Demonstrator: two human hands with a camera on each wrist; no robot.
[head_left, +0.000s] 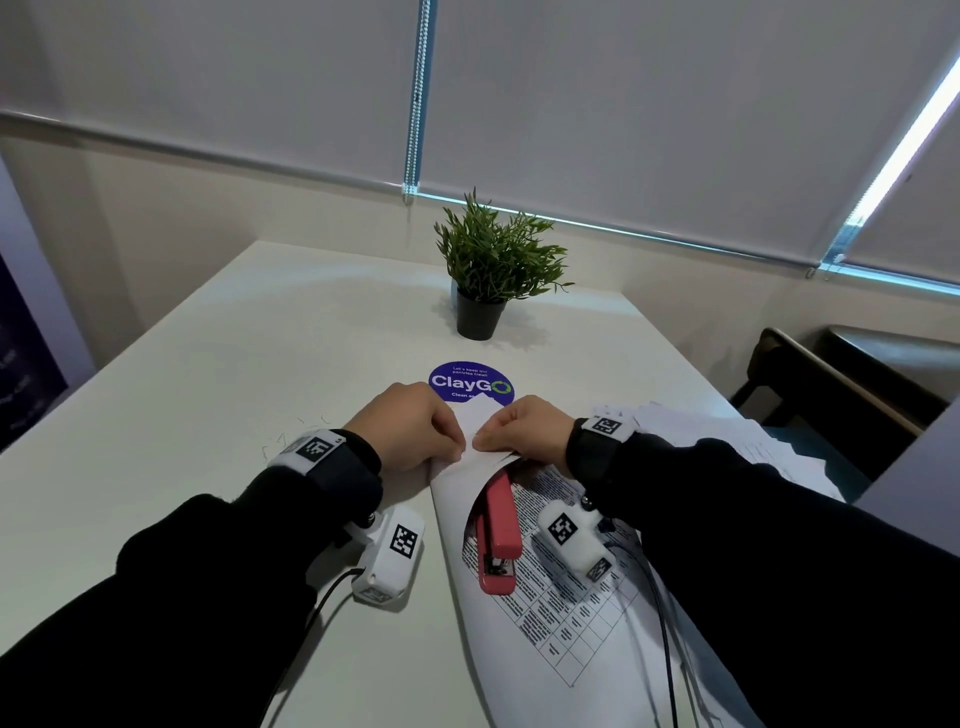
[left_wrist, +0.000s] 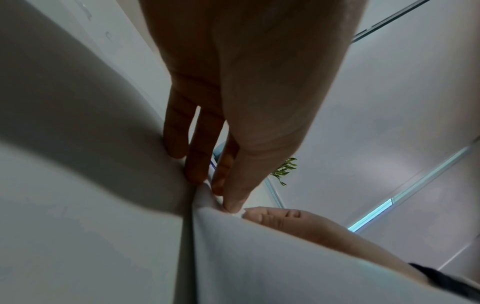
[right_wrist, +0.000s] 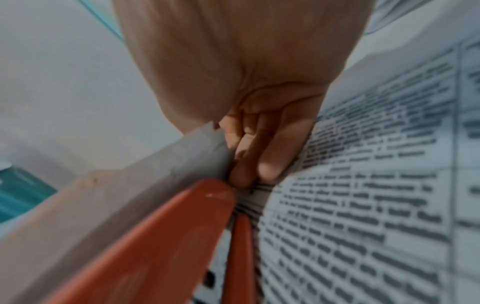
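Note:
On the white table lie white paper sheets, the top one curled up near its far corner. Beneath the curl lies a printed sheet with a table of text. My left hand and right hand meet at that far corner, and each pinches the paper between thumb and fingers. In the left wrist view my left hand grips the paper's edge. A red stapler lies on the printed sheet under the curl, near my right hand in the right wrist view, where the stapler touches neither hand.
A potted green plant stands at the table's far middle, and a round blue ClayGo sticker lies just beyond my hands. A loose pile of papers covers the right edge. A dark chair stands to the right. Small wire bits lie left.

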